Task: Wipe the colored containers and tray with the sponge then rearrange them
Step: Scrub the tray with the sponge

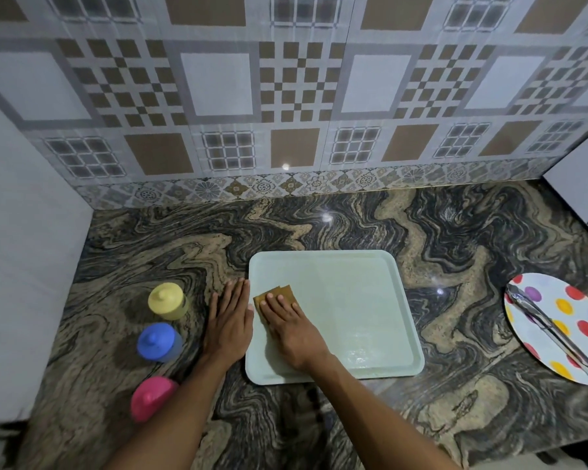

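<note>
Flat brown rectangular sponge [275, 295] sits on the left part of the pale green plastic tray [353, 300], close to its left rim. Right hand [291, 329] lies on top of it, fingers straight and together, pressing it flat, not pinching. Left hand [230, 320] is spread flat on the swirled dark marble desk [455, 249], its fingers along the tray's left edge, apparently bracing it. Tray is bare, with a wet sheen at the near right corner. Step in hand looks like the tray wipe. To do it well: even palm pressure, overlapping strokes rim to rim, work into the raised lip and rounded corners, and hold the brace so the tray doesn't skate on the polished stone. Three lidded plastic containers stand in a column on the desk left of the left hand, off the tray: yellow container [167, 301] farthest, blue container [158, 341] in the middle, pink container [151, 396] nearest. Can't tell whether they are wiped. Far right, well apart: a white polka-dot plate [545, 284] carrying metal tongs [554, 334], not in the way.
</note>
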